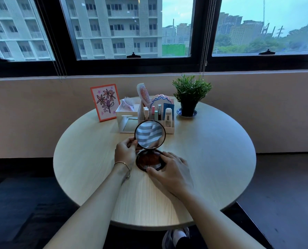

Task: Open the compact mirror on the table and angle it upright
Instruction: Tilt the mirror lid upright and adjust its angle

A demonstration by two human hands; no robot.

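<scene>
Both forearms reach over the round, pale wood-grain table [212, 150]. At its middle sits the compact mirror [150, 146], open, with its round glass lid [150, 135] raised. The left hand [125, 152] pinches the lid's left rim. The right hand [171, 169] holds the glossy brown base [147, 161] between thumb and spread fingers. Just behind stand a white organiser [169, 126], a framed drawing [105, 102] and a potted plant [191, 92].

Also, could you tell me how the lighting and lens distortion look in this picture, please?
Head view: dim, bluish daylight through the window; wide-angle lens bows the sill and table edge; mirror reflects striped fabric without strong glare; left hand and right hand look sharp.
</scene>
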